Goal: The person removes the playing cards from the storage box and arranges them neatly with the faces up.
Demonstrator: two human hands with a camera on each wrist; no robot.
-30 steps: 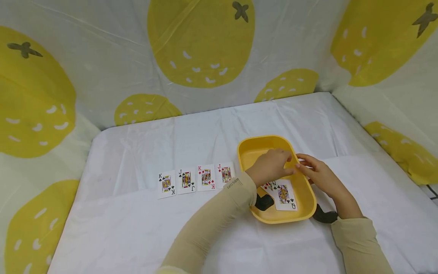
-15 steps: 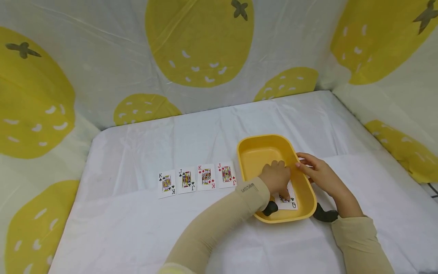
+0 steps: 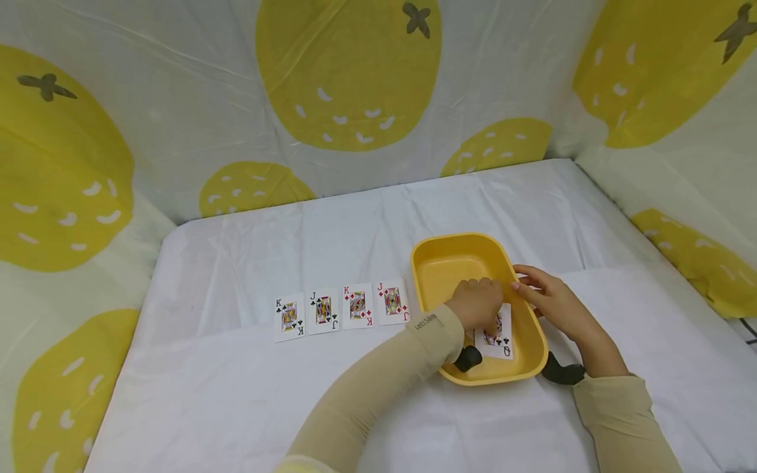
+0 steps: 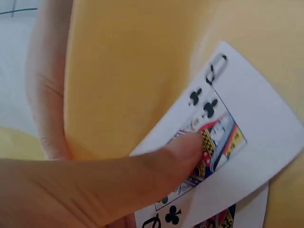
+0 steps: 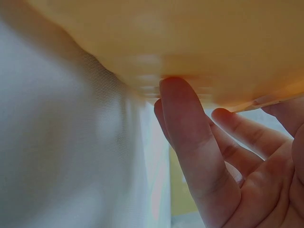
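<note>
My left hand (image 3: 476, 305) reaches into a yellow plastic tub (image 3: 434, 244) and pinches a queen of clubs playing card (image 3: 504, 332). In the left wrist view the thumb lies across the face of this slightly bent card (image 4: 256, 137); the fingers behind it are hidden. Part of another face card (image 4: 251, 209) shows underneath. My right hand (image 3: 552, 303) is at the tub's right side, its fairly straight fingers touching the outer wall and its thumb at the rim. In the right wrist view fingertips (image 5: 178, 90) press against the tub wall (image 5: 228, 47).
Left of the tub, a row of face-up cards lies on the white cloth: king of clubs (image 3: 289, 317), jack of clubs (image 3: 323, 311), king of diamonds (image 3: 357, 306) and jack of diamonds (image 3: 393, 301). A lemon-print curtain (image 3: 195, 98) stands behind the table.
My left hand has lowered from the tub's right rim onto the queen of clubs and taken hold of it; the card has shifted slightly. The right hand has stayed at the tub's side.
</note>
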